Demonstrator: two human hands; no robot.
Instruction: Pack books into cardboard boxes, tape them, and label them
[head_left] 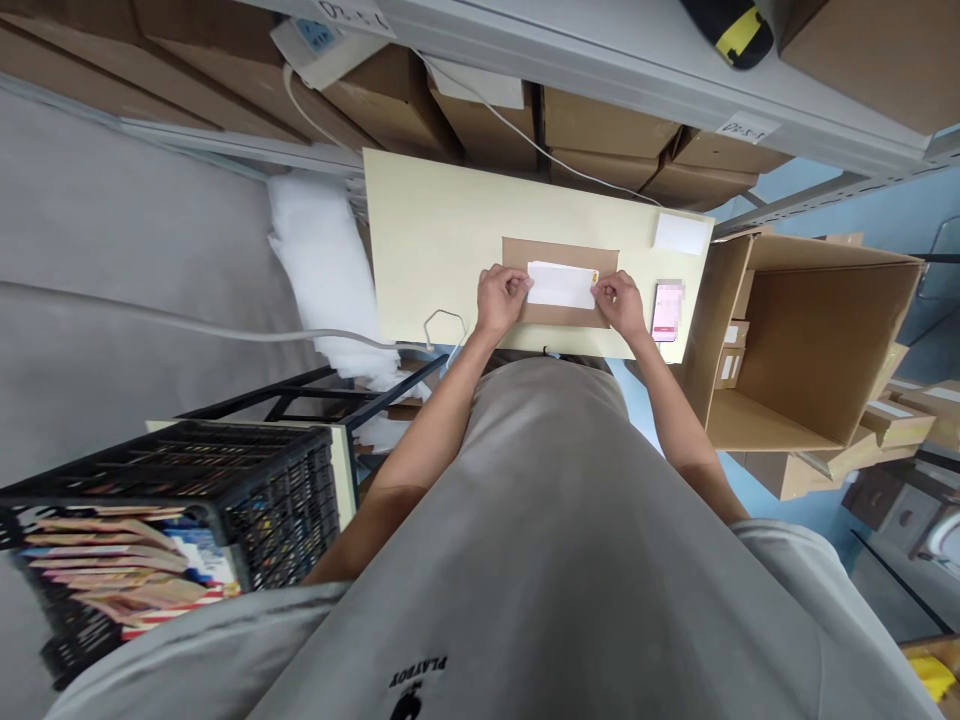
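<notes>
A white paper label (561, 286) with a small yellow mark near its right end lies over a flat brown cardboard piece (559, 250) on the cream tabletop (435, 240). My left hand (501, 298) pinches the label's left end between thumb and fingertips. At the opposite end, my right hand (621, 303) has its fingers closed on the label's edge beside the yellow mark. Whether the label is pressed fully down on the cardboard, I cannot tell. To the right of my right hand rests a phone (666, 312) with a lit pinkish screen.
Another white paper (679, 233) lies at the table's far right corner. A large open carton (825, 340) stands to the right. On the left are white wrapping material (322, 260) and a black crate (285, 500) of packets. Shelved boxes (607, 125) line the back, with a cable in front.
</notes>
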